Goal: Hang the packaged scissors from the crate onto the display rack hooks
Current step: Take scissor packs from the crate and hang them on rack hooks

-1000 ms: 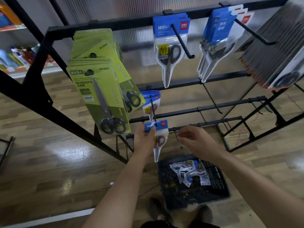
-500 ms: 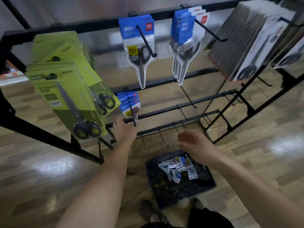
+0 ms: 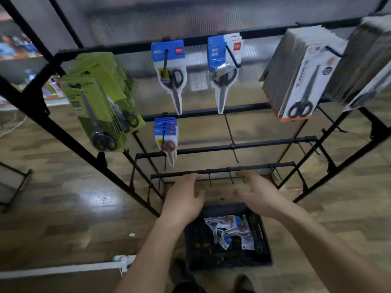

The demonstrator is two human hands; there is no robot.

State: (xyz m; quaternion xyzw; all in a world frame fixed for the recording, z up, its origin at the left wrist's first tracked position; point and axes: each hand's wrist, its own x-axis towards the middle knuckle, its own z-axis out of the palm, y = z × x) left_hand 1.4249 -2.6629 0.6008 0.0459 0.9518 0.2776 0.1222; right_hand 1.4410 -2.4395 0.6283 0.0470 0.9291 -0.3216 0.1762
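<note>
Both hands, left hand (image 3: 182,199) and right hand (image 3: 259,194), are hovering empty, fingers loosely spread, above the black plastic crate (image 3: 262,248) holding blue-white packaged scissors (image 3: 229,230).

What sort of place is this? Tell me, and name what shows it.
Probably a stationery shop being stocked: a black display rack hung with packaged scissors, a crate of more packs on the floor, blurred shelves of goods far left.
</note>
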